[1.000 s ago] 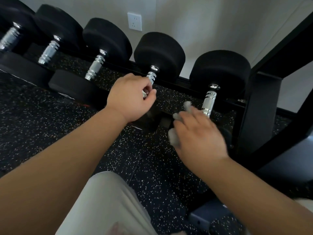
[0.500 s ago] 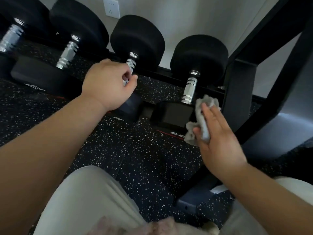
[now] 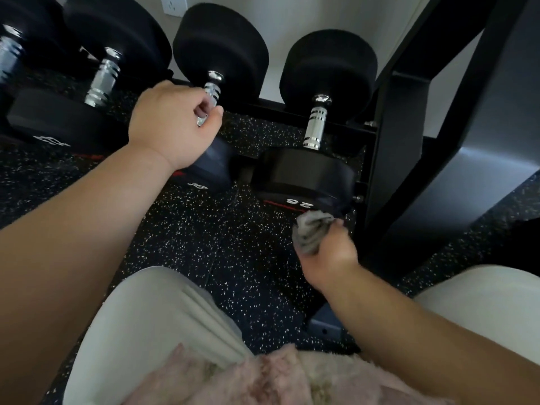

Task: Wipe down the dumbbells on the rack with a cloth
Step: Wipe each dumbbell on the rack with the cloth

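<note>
The grey cloth (image 3: pixel 312 233) is held bunched in the right hand (image 3: pixel 330 254), whose fingers are curled tight round it. The wad is held at the lower rim of the near head of the rightmost dumbbell (image 3: pixel 304 176), the one marked 25, though firm contact cannot be confirmed. The left hand (image 3: pixel 172 124) is wrapped round the bar of the neighbouring dumbbell (image 3: pixel 222 48), fingers and thumb closed about it.

The wiping would be better done with the cloth opened out flatter, so that more of the rubber face is covered at each pass. The rim, the end face and then the chrome handle (image 3: pixel 315 124) should be gone over in turn. Little room is offered on the right, where the black rack upright (image 3: pixel 409 135) stands just beside the head, and a bolt (image 3: pixel 358 197) projects there on which the cloth could be snagged. Further dumbbells (image 3: pixel 102 80) are ranged to the left, above speckled rubber flooring (image 3: pixel 233 244)
</note>
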`<state>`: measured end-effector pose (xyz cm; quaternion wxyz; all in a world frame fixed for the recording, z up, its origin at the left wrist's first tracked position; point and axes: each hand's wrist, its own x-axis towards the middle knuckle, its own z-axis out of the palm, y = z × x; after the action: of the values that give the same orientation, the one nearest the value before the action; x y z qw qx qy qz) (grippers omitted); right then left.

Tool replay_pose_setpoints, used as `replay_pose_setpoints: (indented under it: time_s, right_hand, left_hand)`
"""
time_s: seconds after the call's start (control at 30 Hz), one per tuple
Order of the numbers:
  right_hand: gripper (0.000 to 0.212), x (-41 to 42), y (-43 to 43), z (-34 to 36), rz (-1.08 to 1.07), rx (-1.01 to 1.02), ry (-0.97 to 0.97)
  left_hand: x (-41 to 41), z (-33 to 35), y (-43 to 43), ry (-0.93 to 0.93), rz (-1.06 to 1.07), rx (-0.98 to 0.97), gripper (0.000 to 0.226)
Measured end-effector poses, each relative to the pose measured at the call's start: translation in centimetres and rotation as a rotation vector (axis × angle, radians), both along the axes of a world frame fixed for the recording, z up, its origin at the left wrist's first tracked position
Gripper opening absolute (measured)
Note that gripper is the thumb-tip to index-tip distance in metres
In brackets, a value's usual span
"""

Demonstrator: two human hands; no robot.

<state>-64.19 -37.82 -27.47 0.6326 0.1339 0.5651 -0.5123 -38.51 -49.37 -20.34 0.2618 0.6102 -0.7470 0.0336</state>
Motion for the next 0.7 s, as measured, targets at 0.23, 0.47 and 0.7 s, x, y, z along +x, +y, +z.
replay_pose_setpoints:
  time_s: [0.23, 0.47, 0.7]
  right_hand:
    - [0.058, 1.9, -1.9, 1.4, -0.061, -0.063, -0.294]
    - [0.051, 3.2, 0.6, 5.7, -0.022, -0.111, -0.243]
    - [0.063, 2.4, 1.5, 4.7, 0.416, -0.178, 0.587]
  left_hand:
    - [0.0, 0.0, -0.1, -0.044, 0.020, 0.045, 0.040]
    - [-0.1, 0.0, 0.0, -0.105, 0.016, 0.056, 0.035]
    - [-3.0, 0.5, 2.4, -0.009, -0.104, 0.039, 0.034]
